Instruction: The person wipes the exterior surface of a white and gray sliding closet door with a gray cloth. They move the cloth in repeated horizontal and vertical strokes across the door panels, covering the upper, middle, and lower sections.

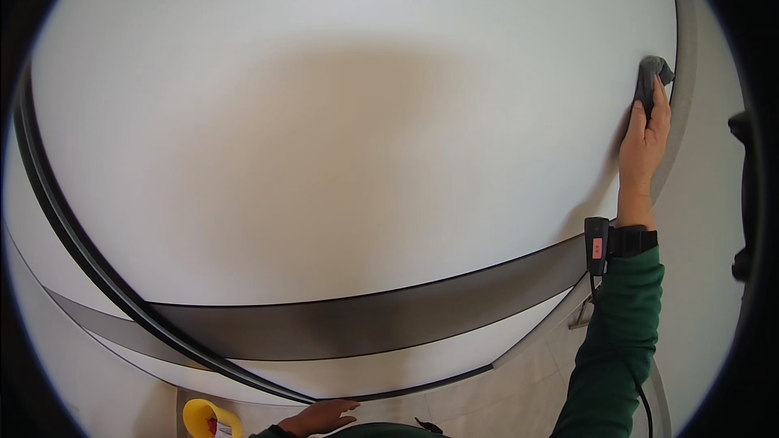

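My right hand (647,139) reaches far up along the right side of a large white panel (324,154). It is closed on a dark grey cloth (647,85), which lies against the panel close to its right edge. Low in the picture, my left hand (320,416) hovers near the panel's bottom edge with nothing in it. Its fingers point right, loosely stretched and apart; part of that arm is cut off by the lower rim.
A brown-grey band (365,324) crosses the panel low down. Dark trim (89,264) borders its left side. A yellow bucket (201,418) with things inside stands at the lower left on the tiled floor (519,381). A black device with a cable (598,245) is strapped to my right wrist.
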`<control>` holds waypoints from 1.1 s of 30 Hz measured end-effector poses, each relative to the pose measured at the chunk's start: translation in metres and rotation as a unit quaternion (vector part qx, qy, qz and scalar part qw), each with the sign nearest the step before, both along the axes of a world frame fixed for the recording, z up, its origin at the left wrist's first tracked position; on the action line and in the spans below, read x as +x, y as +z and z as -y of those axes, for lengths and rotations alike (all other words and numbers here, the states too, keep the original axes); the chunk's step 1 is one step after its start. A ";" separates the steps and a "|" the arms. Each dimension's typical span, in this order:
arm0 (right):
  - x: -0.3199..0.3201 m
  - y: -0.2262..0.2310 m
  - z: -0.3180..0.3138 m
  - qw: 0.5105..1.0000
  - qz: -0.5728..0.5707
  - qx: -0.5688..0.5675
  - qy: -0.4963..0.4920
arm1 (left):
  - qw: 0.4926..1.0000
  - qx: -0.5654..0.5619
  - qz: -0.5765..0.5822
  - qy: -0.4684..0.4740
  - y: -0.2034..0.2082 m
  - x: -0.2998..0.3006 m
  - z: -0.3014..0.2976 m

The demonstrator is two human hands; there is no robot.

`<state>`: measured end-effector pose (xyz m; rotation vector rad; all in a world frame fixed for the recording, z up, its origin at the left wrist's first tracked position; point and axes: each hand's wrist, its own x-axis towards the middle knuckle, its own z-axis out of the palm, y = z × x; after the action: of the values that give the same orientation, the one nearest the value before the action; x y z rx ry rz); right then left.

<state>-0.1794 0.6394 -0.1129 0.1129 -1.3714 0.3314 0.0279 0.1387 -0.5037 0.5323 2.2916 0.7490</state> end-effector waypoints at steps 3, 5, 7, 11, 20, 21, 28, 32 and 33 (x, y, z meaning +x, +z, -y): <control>-0.017 -0.009 -0.059 0.965 0.064 -0.248 0.054 | 1.000 0.003 -0.008 0.001 -0.002 0.001 0.006; -0.022 -0.022 -0.072 0.949 0.075 -0.282 0.118 | 1.000 0.009 -0.009 0.004 -0.002 0.001 0.007; -0.019 -0.022 -0.070 0.908 0.074 -0.375 0.172 | 1.000 -0.001 -0.012 -0.003 -0.002 0.000 0.000; -0.003 -0.020 0.006 0.985 0.046 -0.127 0.109 | 1.000 -0.003 0.005 -0.010 0.001 -0.005 -0.014; 0.082 -0.066 0.235 0.862 0.078 0.451 0.218 | 0.998 0.025 -0.017 -0.048 -0.009 -0.014 -0.025; 0.083 -0.070 0.247 0.868 0.032 0.445 0.217 | 0.998 0.023 -0.017 -0.047 -0.010 -0.013 -0.023; 0.052 -0.074 0.150 0.957 0.068 0.271 0.079 | 1.000 0.005 -0.001 0.011 -0.007 0.008 0.005; 0.033 -0.111 0.077 0.997 0.075 -0.001 0.037 | 0.998 -0.020 -0.027 0.060 -0.002 0.024 0.027; 0.030 -0.125 0.065 0.986 0.099 -0.121 0.054 | 0.992 -0.021 -0.061 0.106 -0.001 0.029 0.035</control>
<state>-0.1496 0.5743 -0.2382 -0.0485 -1.5125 0.6102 0.0572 0.1036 -0.5046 0.3269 2.4991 0.7860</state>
